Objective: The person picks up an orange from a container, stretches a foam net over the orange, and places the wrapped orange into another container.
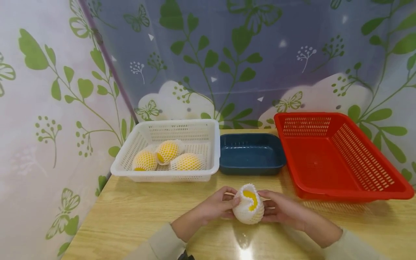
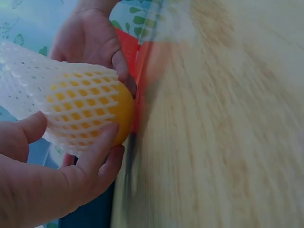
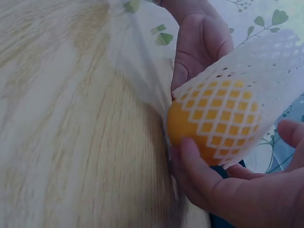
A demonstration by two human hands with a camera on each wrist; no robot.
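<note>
Between both hands is a round yellow-orange fruit [image 2: 124,111] in a white foam net sleeve [image 1: 242,213]. My left hand [image 1: 221,205] holds it from the left, thumb near the sleeve's open top. From the right, my right hand [image 1: 279,207] grips it with the fingers along its side. Yellow skin shows through the sleeve's gaping top in the head view. Both wrist views show the fruit's bare lower end, with fingertips [image 3: 190,147] against it, close over the wooden table [image 1: 146,213]. The sleeve's loose end stands up beyond the fruit.
A white basket [image 1: 169,177] at the back left holds 3 more fruits [image 1: 188,162] in foam nets. Beside it stands a dark blue basin [image 1: 251,169], and at the right a large red basket [image 1: 325,155]. Patterned cloth [image 1: 208,54] hangs behind and at the left.
</note>
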